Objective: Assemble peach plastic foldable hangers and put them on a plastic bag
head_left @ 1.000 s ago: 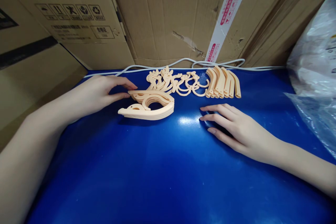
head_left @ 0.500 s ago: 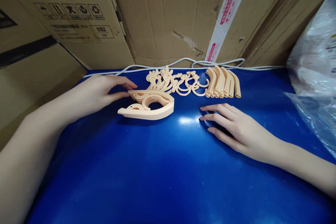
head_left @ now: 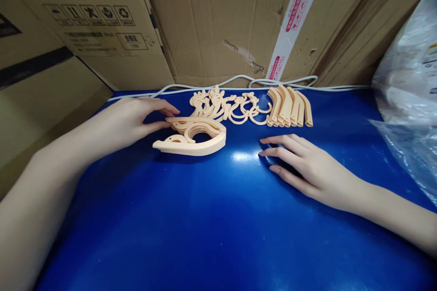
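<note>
The glossy blue bench (head_left: 205,227) fills the foreground. To its right, the right hand (head_left: 307,170) is palm down, its grip relaxed, fingers spread. Left of it on the bench sits a stack of cream, curved, folded plastic pieces (head_left: 191,148). At the stack's left end, the left hand's (head_left: 131,116) grip is parted, thumb below fingers; whether it touches is unclear. Behind lie small cream plastic hooks (head_left: 239,121) and, rightward, bent cream plastic arms (head_left: 286,109); beyond, a thin white cable (head_left: 205,87) and brown cardboard (head_left: 211,22).
</note>
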Demonstrator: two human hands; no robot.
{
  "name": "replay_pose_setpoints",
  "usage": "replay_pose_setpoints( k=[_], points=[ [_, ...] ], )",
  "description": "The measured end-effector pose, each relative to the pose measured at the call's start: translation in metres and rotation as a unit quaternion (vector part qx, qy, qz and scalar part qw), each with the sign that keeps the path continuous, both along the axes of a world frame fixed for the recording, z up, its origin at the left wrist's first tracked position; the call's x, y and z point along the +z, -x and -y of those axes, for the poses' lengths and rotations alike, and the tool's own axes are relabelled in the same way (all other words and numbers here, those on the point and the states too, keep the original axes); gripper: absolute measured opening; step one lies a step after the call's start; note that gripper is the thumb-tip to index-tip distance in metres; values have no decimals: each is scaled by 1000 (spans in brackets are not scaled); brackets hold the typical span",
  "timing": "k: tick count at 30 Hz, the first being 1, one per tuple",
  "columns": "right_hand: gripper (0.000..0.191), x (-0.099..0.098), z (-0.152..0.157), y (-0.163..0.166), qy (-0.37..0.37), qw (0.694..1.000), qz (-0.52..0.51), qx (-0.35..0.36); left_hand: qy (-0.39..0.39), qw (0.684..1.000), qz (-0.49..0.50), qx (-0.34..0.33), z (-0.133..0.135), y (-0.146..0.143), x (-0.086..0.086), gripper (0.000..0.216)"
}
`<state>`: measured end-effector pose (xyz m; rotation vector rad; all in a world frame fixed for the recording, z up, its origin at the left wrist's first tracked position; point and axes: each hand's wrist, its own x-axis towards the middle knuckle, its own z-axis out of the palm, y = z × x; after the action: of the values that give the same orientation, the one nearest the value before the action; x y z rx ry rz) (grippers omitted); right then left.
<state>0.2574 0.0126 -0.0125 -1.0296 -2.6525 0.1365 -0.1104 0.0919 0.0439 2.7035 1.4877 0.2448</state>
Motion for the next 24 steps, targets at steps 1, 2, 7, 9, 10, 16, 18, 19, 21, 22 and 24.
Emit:
replay_pose_setpoints(
  k=[1, 2, 7, 9, 10, 16, 18, 19, 21, 22, 24],
  points=[
    [24, 0, 0, 0, 0, 1000, 1, 1, -1, 1000, -2, 0, -1, 0, 0, 45],
    [24, 0, 0, 0, 1, 1000, 1, 2, -3, 1000, -3, 1, -1, 0, 0, 45],
    [25, 0, 0, -1, 0, 1000, -1, 0, -18, 1000, -8, -9, -2, 1, -2, 41],
    [25, 1, 0, -1, 0, 1000, -1, 1, -20, 1000, -8, -12, -2, 1, -2, 41],
    [25, 1, 0, -1, 0, 1000, -1, 0, -20, 1000, -7, -13, -2, 2, -2, 41],
    [25, 0, 0, -1, 1, 1000, -1, -2, -19, 1000, -4, -13, -4, 2, -3, 44],
    [25, 0, 0, -1, 1, 1000, -4, -1, -17, 1000, -1, -10, -3, 0, -3, 45],
    [25, 1, 0, -1, 1, 1000, -5, -1, -12, 1000, -3, -5, -2, -1, -2, 45],
    [26, 1, 0, -1, 3, 1000, -7, -1, 2, 1000, -11, 8, 1, -2, 0, 43],
    [26, 1, 0, -1, 5, 1000, -6, -1, 9, 1000, -15, 14, 3, -3, 1, 43],
    [26, 2, 0, 0, 8, 1000, -6, -3, 15, 999, -20, 21, 5, -5, 4, 44]
  ],
)
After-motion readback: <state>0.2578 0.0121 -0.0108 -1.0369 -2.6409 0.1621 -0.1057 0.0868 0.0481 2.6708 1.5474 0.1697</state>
